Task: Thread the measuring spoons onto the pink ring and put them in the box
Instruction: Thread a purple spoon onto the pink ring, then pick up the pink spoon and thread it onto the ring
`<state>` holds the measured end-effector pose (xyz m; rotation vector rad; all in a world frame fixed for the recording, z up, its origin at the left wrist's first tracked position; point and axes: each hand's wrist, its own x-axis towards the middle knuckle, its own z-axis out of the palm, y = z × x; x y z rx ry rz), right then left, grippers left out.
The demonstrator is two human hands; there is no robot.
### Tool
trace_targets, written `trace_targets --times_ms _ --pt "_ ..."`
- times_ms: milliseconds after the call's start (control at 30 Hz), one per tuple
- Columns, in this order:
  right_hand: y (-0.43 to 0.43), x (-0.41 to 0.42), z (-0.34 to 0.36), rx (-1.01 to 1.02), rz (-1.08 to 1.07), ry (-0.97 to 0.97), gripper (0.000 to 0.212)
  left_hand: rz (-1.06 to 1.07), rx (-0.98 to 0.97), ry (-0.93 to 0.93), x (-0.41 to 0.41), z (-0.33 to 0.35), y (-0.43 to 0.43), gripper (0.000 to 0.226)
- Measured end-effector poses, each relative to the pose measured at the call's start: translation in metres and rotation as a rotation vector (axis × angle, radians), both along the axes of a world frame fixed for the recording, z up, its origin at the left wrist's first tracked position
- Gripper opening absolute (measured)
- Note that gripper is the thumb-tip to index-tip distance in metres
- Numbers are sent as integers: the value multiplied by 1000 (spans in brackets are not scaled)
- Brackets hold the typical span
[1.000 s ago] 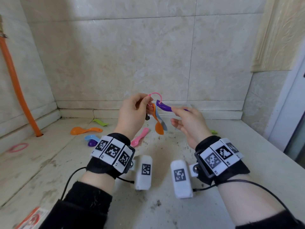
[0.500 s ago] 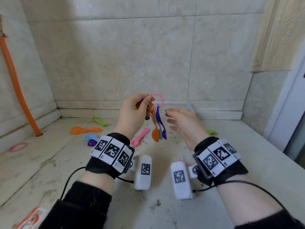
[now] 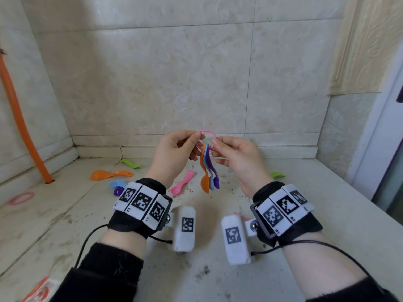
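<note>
Both hands hold a small pink ring (image 3: 209, 133) up in front of the wall. My left hand (image 3: 176, 153) pinches its left end and my right hand (image 3: 236, 158) pinches its right end. From the ring hang an orange spoon (image 3: 204, 183), a pale blue spoon (image 3: 211, 184) and a purple spoon (image 3: 216, 180), bowls down. Loose on the counter lie a pink spoon (image 3: 182, 185), a larger orange spoon (image 3: 110, 175), a blue spoon (image 3: 117, 184), a small purple spoon (image 3: 118, 191) and two green spoons (image 3: 130, 163) (image 3: 277, 175). No box is in view.
A second pink ring (image 3: 21, 198) lies on the counter (image 3: 283, 269) at far left. An orange pipe (image 3: 21, 125) runs down the left wall into the counter. A red and white packet (image 3: 41, 290) shows at the bottom left edge. Tiled walls close the back and left.
My right hand let go of the purple spoon, which dropped to hang with the others, then rose and took hold of the ring's right end.
</note>
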<state>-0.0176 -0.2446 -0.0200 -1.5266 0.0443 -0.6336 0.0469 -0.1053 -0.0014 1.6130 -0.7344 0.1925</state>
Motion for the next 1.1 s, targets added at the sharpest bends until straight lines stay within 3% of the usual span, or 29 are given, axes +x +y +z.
trace_targets --times_ms 167,233,333,400,633,800,967,1100 --pt "-1 0 -1 26 -16 2 4 -12 -19 187 4 1 3 33" --pt "-1 0 0 54 -23 -7 6 162 127 228 10 -2 7 39" --pt "-1 -1 3 95 -38 -28 10 358 494 298 25 -10 17 28" --pt "0 -2 4 98 -46 -30 12 350 679 357 31 -16 24 23" --pt "1 -4 4 78 -54 -12 12 190 898 465 34 -21 28 35" --pt "1 -3 2 70 -50 6 6 104 828 520 35 -27 28 39" --pt "0 -3 1 71 -58 26 5 168 768 470 34 -27 25 35" --pt "0 -2 0 72 -54 31 5 104 328 466 34 -26 21 6"
